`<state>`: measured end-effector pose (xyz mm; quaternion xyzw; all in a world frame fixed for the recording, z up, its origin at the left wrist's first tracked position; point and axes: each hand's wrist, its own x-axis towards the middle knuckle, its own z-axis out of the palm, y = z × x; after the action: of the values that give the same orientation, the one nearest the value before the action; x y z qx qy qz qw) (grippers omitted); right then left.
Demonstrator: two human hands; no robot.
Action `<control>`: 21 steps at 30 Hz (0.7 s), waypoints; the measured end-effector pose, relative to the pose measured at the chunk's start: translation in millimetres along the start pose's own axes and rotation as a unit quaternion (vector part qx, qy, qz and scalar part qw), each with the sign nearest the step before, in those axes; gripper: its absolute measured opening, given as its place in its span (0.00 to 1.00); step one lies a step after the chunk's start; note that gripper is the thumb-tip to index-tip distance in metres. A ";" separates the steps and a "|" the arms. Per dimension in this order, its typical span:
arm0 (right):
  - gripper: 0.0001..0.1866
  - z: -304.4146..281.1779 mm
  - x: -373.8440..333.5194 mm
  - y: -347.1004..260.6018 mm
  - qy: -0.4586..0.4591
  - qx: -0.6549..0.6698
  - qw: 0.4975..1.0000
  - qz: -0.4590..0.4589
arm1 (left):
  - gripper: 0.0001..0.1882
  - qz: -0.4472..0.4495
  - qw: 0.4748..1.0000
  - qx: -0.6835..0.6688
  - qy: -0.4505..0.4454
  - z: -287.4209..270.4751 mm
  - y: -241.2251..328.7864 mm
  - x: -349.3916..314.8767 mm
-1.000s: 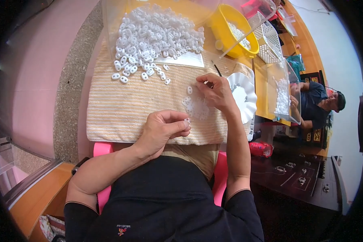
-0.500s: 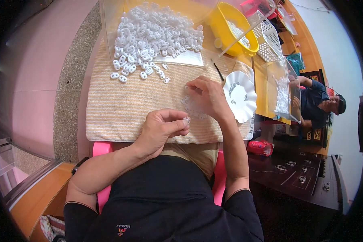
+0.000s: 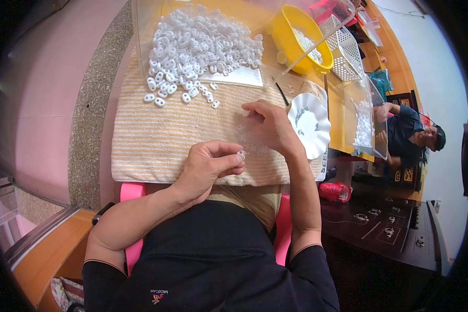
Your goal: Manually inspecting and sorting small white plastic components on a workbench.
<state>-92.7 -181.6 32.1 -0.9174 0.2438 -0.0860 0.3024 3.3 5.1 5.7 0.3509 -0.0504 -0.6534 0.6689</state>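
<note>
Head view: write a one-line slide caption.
Left hand pinching a small whitish piece, right hand over an orange-and-cream striped towel, near a round white wavy-rimmed dish.

The left hand (image 3: pixel 212 165) pinches a plastic-looking piece (image 3: pixel 241 154) above rough, matt towelling (image 3: pixel 158 140); beyond this grip lie smooth white plastic pieces (image 3: pixel 197 49); farther right, a glossy yellow plastic tub (image 3: pixel 287 49).

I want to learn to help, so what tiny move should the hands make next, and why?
Maybe bring the right hand toward the left hand, which pinches a small pale piece; the right is apart from it, over the striped cloth. Whether the right holds anything is unclear.
</note>
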 end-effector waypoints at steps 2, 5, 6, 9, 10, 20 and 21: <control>0.09 1.6 -1.5 4.7 0.029 0.015 0.999 -0.004 | 0.08 0.001 1.000 0.001 0.000 -0.7 -0.7 0.6; 0.09 0.6 -4.2 7.5 0.069 0.039 0.997 -0.020 | 0.08 0.004 1.000 0.003 0.001 -2.1 -1.9 2.3; 0.09 0.6 -6.9 7.9 0.079 0.050 0.995 -0.033 | 0.08 0.011 1.000 0.002 -0.001 -2.2 -2.0 2.2; 0.10 1.5 -19.0 6.8 0.069 0.096 0.993 0.013 | 0.07 0.018 1.000 0.002 0.003 -1.8 0.3 2.8; 0.10 2.4 -23.4 4.3 0.068 0.097 0.993 0.015 | 0.07 0.022 1.000 0.004 0.008 -1.6 1.7 3.2; 0.15 12.5 -56.6 -1.2 -0.017 0.450 0.888 0.089 | 0.08 0.026 0.999 -0.005 0.021 -1.1 0.3 3.6; 0.15 13.1 -57.7 -0.9 -0.029 0.457 0.884 0.092 | 0.08 0.025 0.999 -0.004 0.021 -1.0 0.3 3.5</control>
<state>-138.2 -145.4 21.5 -0.6529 0.2520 -0.1327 0.7018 4.5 2.2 3.7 0.3600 -0.0424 -0.6291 0.6876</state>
